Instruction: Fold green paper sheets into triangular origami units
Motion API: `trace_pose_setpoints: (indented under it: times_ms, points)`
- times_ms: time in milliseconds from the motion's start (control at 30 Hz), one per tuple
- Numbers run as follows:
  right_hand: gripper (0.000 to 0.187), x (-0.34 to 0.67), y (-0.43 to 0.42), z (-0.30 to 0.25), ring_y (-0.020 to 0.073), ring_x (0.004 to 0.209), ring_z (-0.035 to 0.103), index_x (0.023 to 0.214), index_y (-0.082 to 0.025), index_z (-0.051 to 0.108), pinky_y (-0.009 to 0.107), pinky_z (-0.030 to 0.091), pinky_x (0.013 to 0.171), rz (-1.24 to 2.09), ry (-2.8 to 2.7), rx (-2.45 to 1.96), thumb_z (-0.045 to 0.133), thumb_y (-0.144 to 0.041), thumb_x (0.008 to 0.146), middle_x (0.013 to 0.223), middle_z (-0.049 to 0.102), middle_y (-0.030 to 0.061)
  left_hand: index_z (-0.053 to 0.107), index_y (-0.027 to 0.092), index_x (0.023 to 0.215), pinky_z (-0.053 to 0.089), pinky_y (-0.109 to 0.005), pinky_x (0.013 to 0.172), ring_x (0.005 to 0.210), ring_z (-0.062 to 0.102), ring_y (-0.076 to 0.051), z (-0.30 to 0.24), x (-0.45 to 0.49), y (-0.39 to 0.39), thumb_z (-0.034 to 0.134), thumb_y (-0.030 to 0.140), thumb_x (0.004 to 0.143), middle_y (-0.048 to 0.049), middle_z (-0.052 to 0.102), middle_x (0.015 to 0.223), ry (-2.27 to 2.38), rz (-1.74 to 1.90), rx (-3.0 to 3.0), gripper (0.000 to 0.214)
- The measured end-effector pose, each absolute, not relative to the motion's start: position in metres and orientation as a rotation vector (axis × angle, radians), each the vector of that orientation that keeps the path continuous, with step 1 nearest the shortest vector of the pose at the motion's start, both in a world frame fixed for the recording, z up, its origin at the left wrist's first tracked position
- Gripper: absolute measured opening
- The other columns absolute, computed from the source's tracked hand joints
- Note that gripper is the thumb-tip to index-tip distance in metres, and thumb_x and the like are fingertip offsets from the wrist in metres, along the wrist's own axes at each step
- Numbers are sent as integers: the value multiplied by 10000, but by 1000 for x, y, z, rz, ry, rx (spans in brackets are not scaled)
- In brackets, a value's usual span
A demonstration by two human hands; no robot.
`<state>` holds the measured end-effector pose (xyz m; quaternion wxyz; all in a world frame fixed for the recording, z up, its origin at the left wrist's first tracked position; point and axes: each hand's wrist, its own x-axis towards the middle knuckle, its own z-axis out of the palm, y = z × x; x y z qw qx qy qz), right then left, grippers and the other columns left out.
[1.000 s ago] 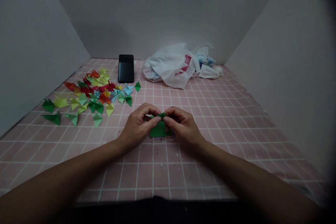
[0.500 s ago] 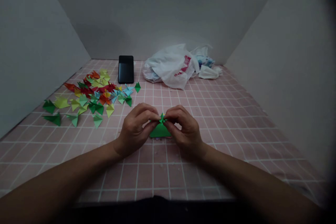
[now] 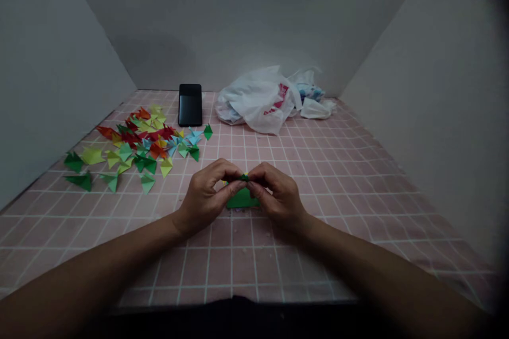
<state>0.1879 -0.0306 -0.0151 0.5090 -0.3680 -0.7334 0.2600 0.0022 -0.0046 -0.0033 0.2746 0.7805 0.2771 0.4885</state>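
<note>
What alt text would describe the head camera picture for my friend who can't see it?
A left hand and a right hand pinch folded green paper over a pink tiled surface. Many small colourful paper triangles lie to the left, with a black phone and a crumpled white plastic bag farther back.

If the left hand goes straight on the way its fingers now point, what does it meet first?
The left hand meets the folded green paper first; its fingers seem to pinch it already. Just past the paper is the right hand, though the depth between them is hard to judge.
</note>
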Motion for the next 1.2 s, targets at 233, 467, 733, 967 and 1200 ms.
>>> trace_pose_setpoints:
  times_ms: [233,467,733,967,1200]
  points:
    - [173,188,-30,-15,130,657,523,797,-198,594,269,411,598,987,-1632,-970,585,-266,956,714,552,-8,694,164,820,465,-205,532,568,564,-88,-3,5,-5,742,245,819,29,619,692,864,1035,1501,94]
    - [248,187,-28,-15,105,583,486,797,-187,592,246,397,550,1342,-1371,-979,641,-394,924,672,553,-23,708,150,815,478,-191,539,555,571,-80,-5,7,-1,774,292,781,33,622,632,845,905,1282,161]
    - [196,189,-25,-17,112,623,481,787,-190,579,243,390,551,1161,-1499,-1003,637,-340,900,681,532,-22,721,155,789,496,-212,539,555,589,-97,-5,6,-1,784,290,768,14,649,632,845,905,1335,150]
    - [131,192,-24,-14,112,622,484,785,-189,566,249,378,550,946,-1643,-1041,611,-273,875,703,544,-13,718,148,767,502,-217,536,553,599,-101,-2,5,-3,824,328,752,11,649,630,837,876,1370,210]
    - [87,190,-24,-16,96,571,473,792,-196,544,234,369,518,822,-1723,-1059,584,-226,862,671,540,-29,718,146,771,511,-225,539,568,598,-103,-3,5,-2,809,319,768,7,641,663,823,873,1388,195]
